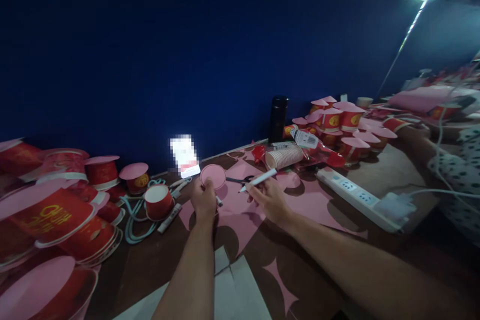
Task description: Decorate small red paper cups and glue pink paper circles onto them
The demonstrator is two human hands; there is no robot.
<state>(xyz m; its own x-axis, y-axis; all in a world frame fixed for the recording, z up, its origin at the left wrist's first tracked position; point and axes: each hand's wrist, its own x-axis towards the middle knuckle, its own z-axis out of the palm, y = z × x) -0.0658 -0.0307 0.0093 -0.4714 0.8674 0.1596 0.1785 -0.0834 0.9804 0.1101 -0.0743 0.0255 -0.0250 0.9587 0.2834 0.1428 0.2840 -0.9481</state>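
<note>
My left hand (204, 203) pinches a round pink paper disc (213, 175), which has a darker line around its rim. A small white piece (219, 202) sticks out by the fingers of that hand; its kind is unclear. In my right hand (270, 201) is a white marker pen (265, 176), its tip pointing left toward the disc. Dark scissors (236, 180) lie between both hands, partly hidden. Pink paper scraps (240, 230) with round cut-outs spread below the hands. Close on the left, a red paper cup (158, 202) stands near another marker (170, 218).
Red cups topped with pink discs crowd the left (62, 217) and back right (350, 116). A lit phone (183, 152), a black flask (278, 119) and a sleeve of stacked cups (285, 157) stand behind. A power strip (352, 195) lies right, near another person's arm (412, 135).
</note>
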